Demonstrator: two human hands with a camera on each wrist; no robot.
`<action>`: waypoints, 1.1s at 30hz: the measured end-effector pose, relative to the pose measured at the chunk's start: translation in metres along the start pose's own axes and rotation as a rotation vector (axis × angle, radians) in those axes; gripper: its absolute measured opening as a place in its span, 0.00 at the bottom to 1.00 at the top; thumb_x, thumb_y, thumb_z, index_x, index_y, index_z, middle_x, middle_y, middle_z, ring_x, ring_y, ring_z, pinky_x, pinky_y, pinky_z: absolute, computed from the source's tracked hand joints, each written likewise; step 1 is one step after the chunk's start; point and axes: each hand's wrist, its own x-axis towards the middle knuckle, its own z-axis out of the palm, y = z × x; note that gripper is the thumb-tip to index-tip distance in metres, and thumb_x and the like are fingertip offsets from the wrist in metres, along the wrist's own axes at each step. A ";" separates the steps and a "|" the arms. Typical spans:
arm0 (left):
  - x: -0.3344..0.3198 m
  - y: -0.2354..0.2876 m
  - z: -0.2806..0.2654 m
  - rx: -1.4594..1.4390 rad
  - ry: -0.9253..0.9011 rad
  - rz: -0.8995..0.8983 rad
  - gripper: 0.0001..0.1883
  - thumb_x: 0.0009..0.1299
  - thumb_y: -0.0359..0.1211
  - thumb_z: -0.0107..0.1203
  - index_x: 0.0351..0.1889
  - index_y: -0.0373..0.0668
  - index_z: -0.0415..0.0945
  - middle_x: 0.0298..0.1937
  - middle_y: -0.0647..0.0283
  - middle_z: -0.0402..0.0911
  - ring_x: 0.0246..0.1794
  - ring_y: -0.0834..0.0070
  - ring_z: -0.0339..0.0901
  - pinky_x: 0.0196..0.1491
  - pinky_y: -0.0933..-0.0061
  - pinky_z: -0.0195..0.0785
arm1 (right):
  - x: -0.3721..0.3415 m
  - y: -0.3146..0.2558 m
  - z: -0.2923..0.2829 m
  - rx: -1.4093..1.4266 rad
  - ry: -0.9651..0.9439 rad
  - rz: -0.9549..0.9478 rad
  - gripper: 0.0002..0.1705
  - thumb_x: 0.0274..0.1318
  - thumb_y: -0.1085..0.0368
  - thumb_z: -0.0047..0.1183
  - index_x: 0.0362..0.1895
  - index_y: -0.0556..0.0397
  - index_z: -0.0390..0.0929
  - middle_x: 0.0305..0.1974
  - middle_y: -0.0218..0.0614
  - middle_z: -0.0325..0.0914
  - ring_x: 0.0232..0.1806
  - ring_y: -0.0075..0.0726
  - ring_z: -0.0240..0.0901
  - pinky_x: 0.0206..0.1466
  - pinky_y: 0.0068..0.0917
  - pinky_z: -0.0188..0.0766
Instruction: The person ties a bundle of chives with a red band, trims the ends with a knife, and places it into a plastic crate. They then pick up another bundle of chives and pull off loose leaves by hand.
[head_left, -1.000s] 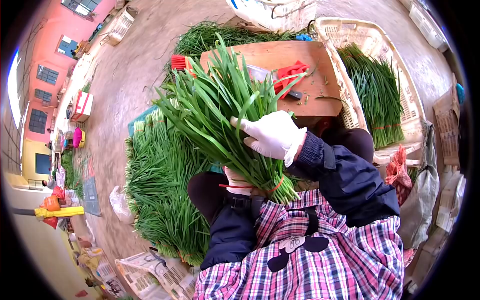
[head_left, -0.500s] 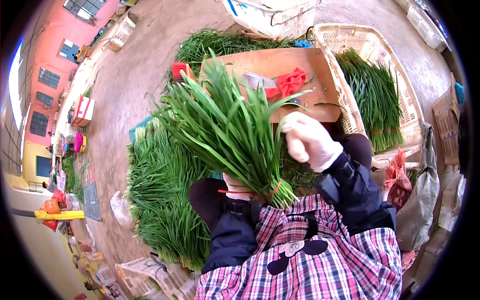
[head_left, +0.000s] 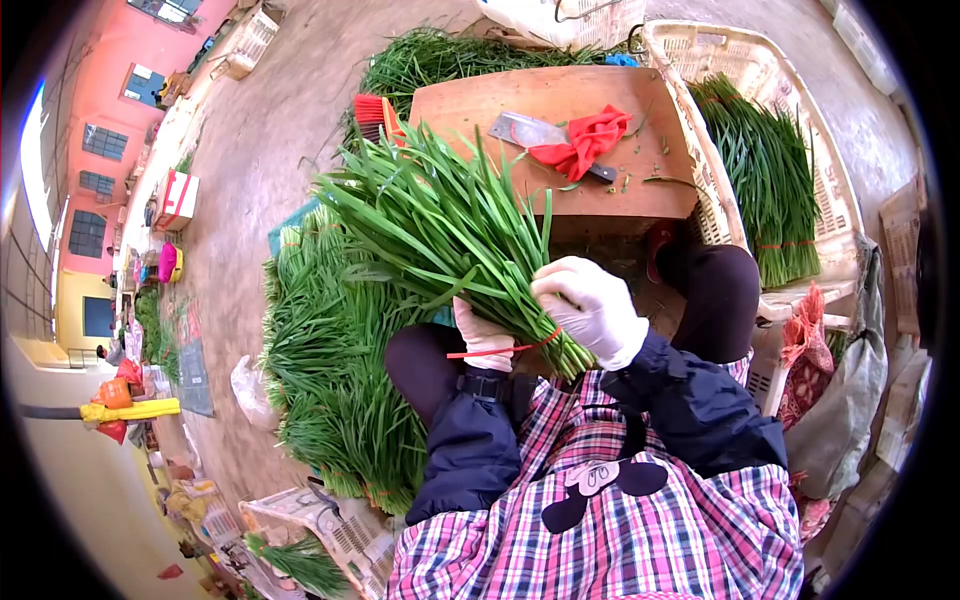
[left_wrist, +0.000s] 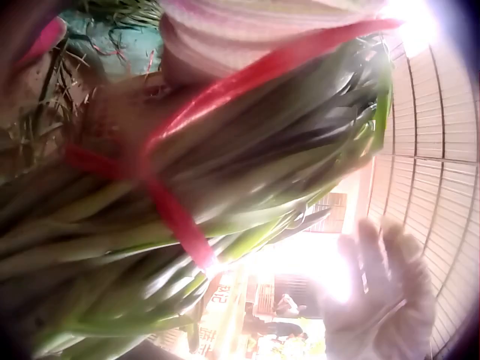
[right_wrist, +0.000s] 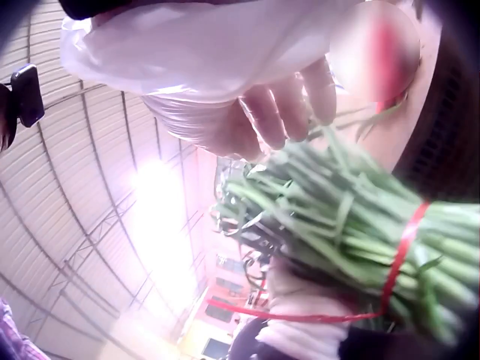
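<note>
A bunch of garlic chives [head_left: 450,220] lies slanted above the lap, leaves toward the upper left and stem ends toward the lower right. My gloved left hand [head_left: 483,332] grips it from below; the bunch hides part of that hand. A red tie [right_wrist: 405,247] circles the stems, one loose tail sticking out past the left hand. At the near side of the stems is my gloved right hand [head_left: 598,312], its fingers bent a little toward the leaves. In the left wrist view the right hand [left_wrist: 386,296] appears with fingers extended, apart from the bunch.
Ahead stands a low wooden table [head_left: 450,100] with a cleaver [head_left: 522,130] and red cloth [head_left: 590,142]. Tied chives [head_left: 340,370] are piled at left. A plastic crate [head_left: 850,215] at right holds more chives [head_left: 765,180]. A red-bristled brush [head_left: 372,112] leans by the table.
My right hand has left the leaves, drawn back right, then come in beside the stems near the tie. The left hand keeps its hold, and the bunch's leaves have tipped lower.
</note>
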 end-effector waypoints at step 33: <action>-0.002 -0.017 0.017 0.516 0.501 0.262 0.25 0.68 0.43 0.60 0.55 0.35 0.71 0.51 0.57 0.79 0.46 0.64 0.79 0.50 0.58 0.75 | 0.008 0.089 0.072 1.178 0.373 0.664 0.40 0.46 0.80 0.52 0.67 0.53 0.61 0.58 0.34 0.71 0.55 0.30 0.68 0.61 0.30 0.64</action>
